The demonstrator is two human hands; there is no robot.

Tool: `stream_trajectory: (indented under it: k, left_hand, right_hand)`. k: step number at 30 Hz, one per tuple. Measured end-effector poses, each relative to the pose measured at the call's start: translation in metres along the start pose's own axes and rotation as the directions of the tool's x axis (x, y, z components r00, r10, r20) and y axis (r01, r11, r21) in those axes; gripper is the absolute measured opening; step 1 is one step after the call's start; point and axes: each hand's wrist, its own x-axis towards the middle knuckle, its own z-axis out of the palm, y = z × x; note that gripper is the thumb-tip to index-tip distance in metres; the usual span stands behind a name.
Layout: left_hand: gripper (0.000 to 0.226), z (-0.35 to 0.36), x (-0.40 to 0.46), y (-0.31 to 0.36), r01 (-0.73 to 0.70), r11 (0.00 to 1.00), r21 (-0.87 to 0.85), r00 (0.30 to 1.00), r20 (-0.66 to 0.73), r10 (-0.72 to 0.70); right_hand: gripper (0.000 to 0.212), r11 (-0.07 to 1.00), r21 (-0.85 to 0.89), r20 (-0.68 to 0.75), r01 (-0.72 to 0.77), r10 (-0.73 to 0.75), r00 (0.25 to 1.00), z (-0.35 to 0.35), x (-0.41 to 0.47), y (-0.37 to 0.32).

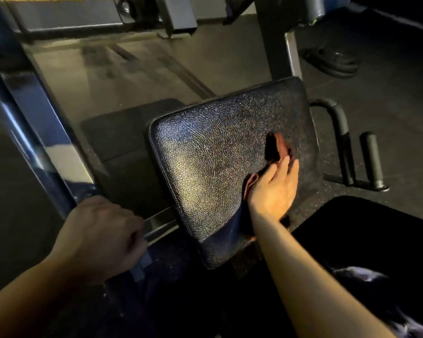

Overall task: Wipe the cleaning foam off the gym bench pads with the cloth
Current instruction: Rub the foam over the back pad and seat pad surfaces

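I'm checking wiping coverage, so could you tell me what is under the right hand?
The right hand presses a dark cloth flat on the bench pad. Any foam beneath the cloth is covered and cannot be seen.

Dim, glare on pad (220,152), perhaps motion-blurred edges

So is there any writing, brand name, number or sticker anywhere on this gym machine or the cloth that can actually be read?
None: no readable text shows in this view.
Pad: only textured dark vinyl, no logo or label.
Cloth under the right hand: no tag or print visible.
Metal frame near the left hand: bare, with glare and blur; no sticker or number can be made out.
Handles: plain black.
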Motion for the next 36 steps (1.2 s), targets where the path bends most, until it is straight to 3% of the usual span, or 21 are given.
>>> stream_trajectory:
  k: [2, 4, 8, 10, 11, 12, 13, 15, 16, 18, 21, 26, 28, 32, 34, 36]
  left_hand:
    - [0.031, -0.003, 0.001, 0.002, 0.012, 0.999, 0.030, 1.000, 0.017, -0.013]
    - [0.032, -0.004, 0.001, 0.003, 0.033, 0.998, 0.054, 0.999, 0.030, -0.034]
    - [0.034, -0.003, -0.002, 0.001, 0.031, 0.999, 0.033, 0.999, 0.023, -0.032]
    - [0.032, -0.004, -0.002, 0.001, 0.027, 1.000, 0.009, 1.000, 0.000, -0.027]
    - [0.031, -0.006, -0.001, 0.002, 0.023, 1.000, 0.002, 1.000, -0.009, -0.023]
    - [0.031, -0.008, -0.001, 0.003, 0.018, 1.000, 0.004, 1.000, -0.017, -0.018]
    - [0.031, -0.009, 0.000, 0.003, 0.015, 1.000, 0.008, 1.000, -0.018, -0.015]
    - [0.031, -0.008, -0.001, 0.001, -0.002, 1.000, 0.002, 1.000, -0.015, 0.002]
    - [0.031, -0.007, -0.002, 0.000, -0.014, 1.000, -0.010, 1.000, -0.012, 0.014]
    - [0.031, -0.005, -0.003, -0.004, -0.024, 0.999, -0.024, 1.000, 0.001, 0.024]
    - [0.030, -0.006, -0.002, -0.003, -0.047, 0.999, -0.004, 0.999, 0.018, 0.047]
    - [0.033, -0.008, 0.000, 0.003, -0.016, 0.997, 0.072, 1.000, 0.020, 0.015]
    - [0.036, -0.005, -0.001, 0.004, 0.013, 0.996, 0.091, 1.000, 0.009, -0.014]
    - [0.035, -0.002, -0.006, 0.007, 0.023, 0.996, 0.092, 0.999, -0.046, -0.019]
    - [0.033, -0.001, -0.006, 0.007, 0.018, 0.996, 0.084, 0.998, -0.067, -0.013]
    - [0.034, 0.001, -0.007, 0.005, 0.018, 0.997, 0.074, 0.998, -0.067, -0.013]
  right_hand:
    - [0.059, 0.995, -0.014, 0.031, 0.099, -0.099, 0.995, -0.006, -0.050, -0.003]
    - [0.058, 0.954, -0.027, 0.073, 0.297, -0.294, 0.953, -0.009, -0.091, -0.015]
    - [0.051, 0.746, 0.076, 0.213, 0.661, -0.660, 0.721, -0.014, -0.099, -0.052]
    - [0.046, 0.615, 0.134, 0.199, 0.777, -0.785, 0.587, -0.013, -0.068, -0.056]
    - [0.045, 0.596, 0.123, 0.175, 0.793, -0.800, 0.574, -0.009, -0.047, -0.052]
    - [0.044, 0.637, 0.079, 0.141, 0.767, -0.769, 0.624, -0.005, -0.023, -0.045]
    - [0.044, 0.734, 0.022, 0.098, 0.678, -0.677, 0.730, -0.001, 0.004, -0.033]
    - [0.048, 0.940, -0.049, 0.034, 0.338, -0.336, 0.941, 0.004, 0.056, 0.001]
    - [0.051, 0.987, -0.052, 0.029, 0.154, -0.153, 0.988, 0.004, 0.076, 0.018]
    - [0.050, 0.996, -0.055, 0.016, -0.072, 0.073, 0.997, 0.005, 0.089, 0.037]
    - [0.049, 0.988, -0.015, -0.032, -0.154, 0.154, 0.988, 0.005, 0.051, 0.027]
    - [0.048, 0.995, 0.073, -0.041, -0.068, 0.071, 0.997, -0.001, -0.067, -0.012]
    - [0.051, 0.990, 0.118, 0.031, 0.078, -0.083, 0.996, -0.008, -0.110, -0.035]
    - [0.051, 0.846, 0.141, 0.254, 0.515, -0.534, 0.807, -0.021, -0.136, -0.036]
    - [0.049, 0.755, 0.142, 0.254, 0.640, -0.653, 0.714, -0.022, -0.115, -0.019]
    - [0.047, 0.748, 0.114, 0.222, 0.654, -0.661, 0.717, -0.019, -0.095, -0.005]
